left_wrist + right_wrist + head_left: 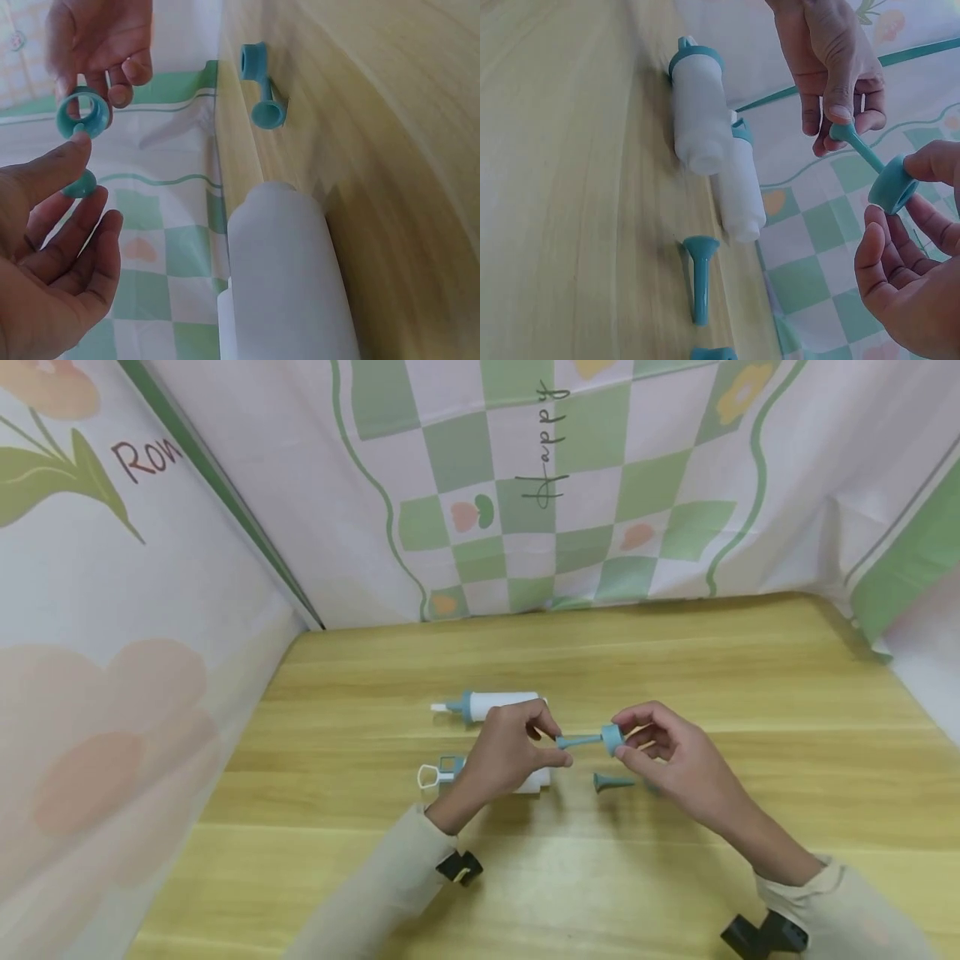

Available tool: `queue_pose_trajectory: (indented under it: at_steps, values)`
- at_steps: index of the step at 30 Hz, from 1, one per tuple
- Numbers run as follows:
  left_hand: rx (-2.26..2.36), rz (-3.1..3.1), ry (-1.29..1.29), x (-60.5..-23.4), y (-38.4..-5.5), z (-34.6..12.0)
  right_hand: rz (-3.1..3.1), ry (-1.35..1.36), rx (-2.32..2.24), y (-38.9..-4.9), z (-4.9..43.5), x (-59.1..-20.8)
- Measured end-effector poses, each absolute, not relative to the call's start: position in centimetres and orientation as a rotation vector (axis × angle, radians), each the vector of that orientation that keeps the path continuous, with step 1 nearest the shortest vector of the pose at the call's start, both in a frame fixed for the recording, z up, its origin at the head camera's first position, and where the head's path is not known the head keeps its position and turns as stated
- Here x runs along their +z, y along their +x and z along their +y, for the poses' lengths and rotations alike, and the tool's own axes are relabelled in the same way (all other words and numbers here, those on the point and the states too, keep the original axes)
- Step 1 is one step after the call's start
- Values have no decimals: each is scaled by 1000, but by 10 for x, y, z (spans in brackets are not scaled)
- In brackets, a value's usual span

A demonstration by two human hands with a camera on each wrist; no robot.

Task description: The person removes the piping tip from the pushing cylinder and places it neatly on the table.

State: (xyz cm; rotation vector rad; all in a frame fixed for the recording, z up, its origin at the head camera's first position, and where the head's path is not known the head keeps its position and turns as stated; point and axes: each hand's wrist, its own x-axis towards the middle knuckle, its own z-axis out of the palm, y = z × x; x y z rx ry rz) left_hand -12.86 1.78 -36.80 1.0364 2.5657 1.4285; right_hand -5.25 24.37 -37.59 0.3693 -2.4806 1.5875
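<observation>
My left hand pinches the flared end of a slim teal nozzle between thumb and fingers. Thumb and fingertips of my right hand grip a teal ring-shaped cap by its rim. The nozzle's narrow end points right and meets the cap; whether it goes into the cap's hole I cannot tell. Below the hands, a second teal nozzle lies on the table, with another teal ring cap close to its narrow end. In the head view my right hand mostly covers that cap.
Two white bottles with teal tops lie on the wooden table. The farther bottle has a spout pointing left; the nearer bottle has a white loop and is partly behind my left hand. A patterned cloth hangs at the back.
</observation>
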Motion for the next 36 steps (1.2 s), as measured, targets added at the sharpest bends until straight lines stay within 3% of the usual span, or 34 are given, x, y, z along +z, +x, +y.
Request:
queue_pose_trajectory:
  at_steps: [11,36]
  values:
    - [1410,2588,1061,-366,-142,24,-2514,336,1463,-67,258,-375]
    - [1287,2616,829,-371,-178,55,-2691,329,1144,-104,291,-372]
